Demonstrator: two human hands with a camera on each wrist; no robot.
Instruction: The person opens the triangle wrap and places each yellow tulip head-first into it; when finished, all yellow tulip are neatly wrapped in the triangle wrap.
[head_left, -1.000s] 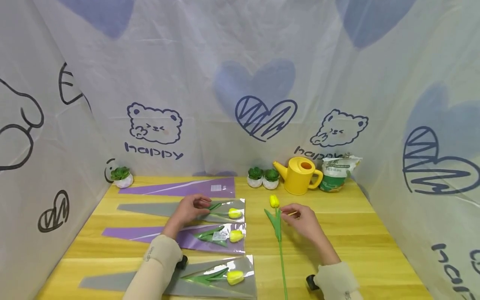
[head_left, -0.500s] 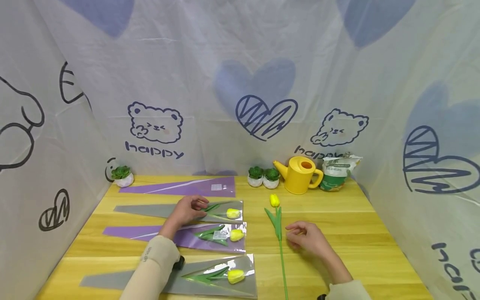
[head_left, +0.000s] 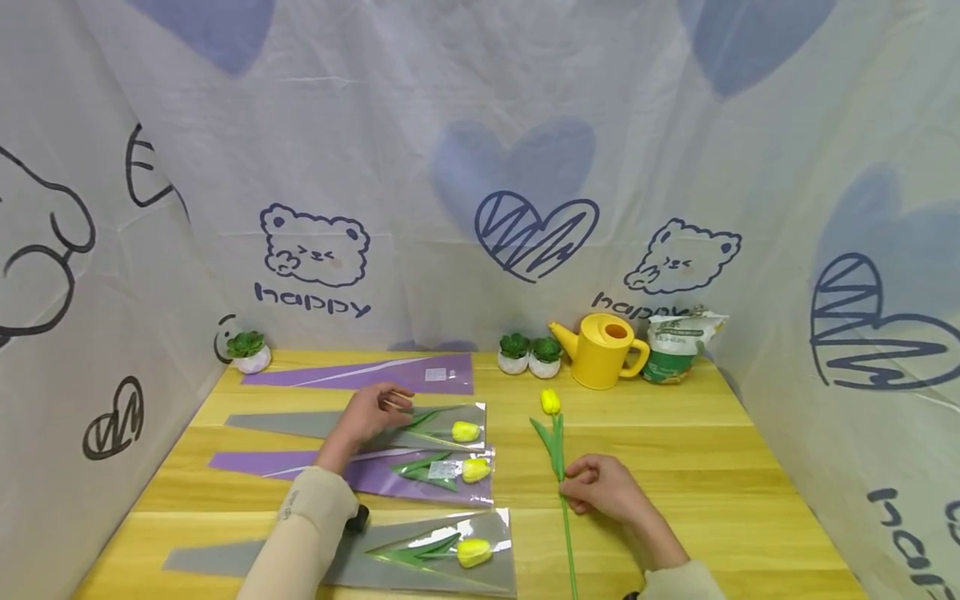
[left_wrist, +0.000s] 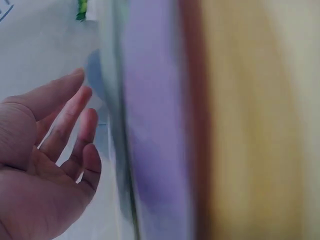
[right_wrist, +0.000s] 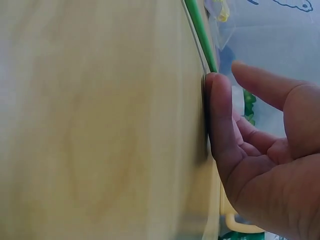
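A loose yellow artificial tulip point(head_left: 557, 454) with green leaves lies lengthwise on the wooden table. My right hand point(head_left: 606, 493) is at its stem just below the leaves. In the right wrist view the fingertips point(right_wrist: 220, 90) meet the green stem point(right_wrist: 200, 35) while the thumb stands apart from them. My left hand point(head_left: 372, 415) is over a grey flower sleeve point(head_left: 300, 423) that has a yellow tulip point(head_left: 465, 432) inside. Its fingers are loosely bent and grip nothing in the left wrist view, so contact with the sleeve cannot be told.
Below lie a purple sleeve point(head_left: 367, 477) and another grey sleeve point(head_left: 352, 558), each with a tulip. A flat purple sleeve point(head_left: 390, 375) lies at the back. Behind stand small potted succulents point(head_left: 513, 354), a yellow watering can point(head_left: 600, 354) and a green-white bag point(head_left: 671, 354).
My right hand has moved from beside the tulip's upper leaves down and away, then back left to the stem. The left hand and the grey sleeve have shifted slightly left.
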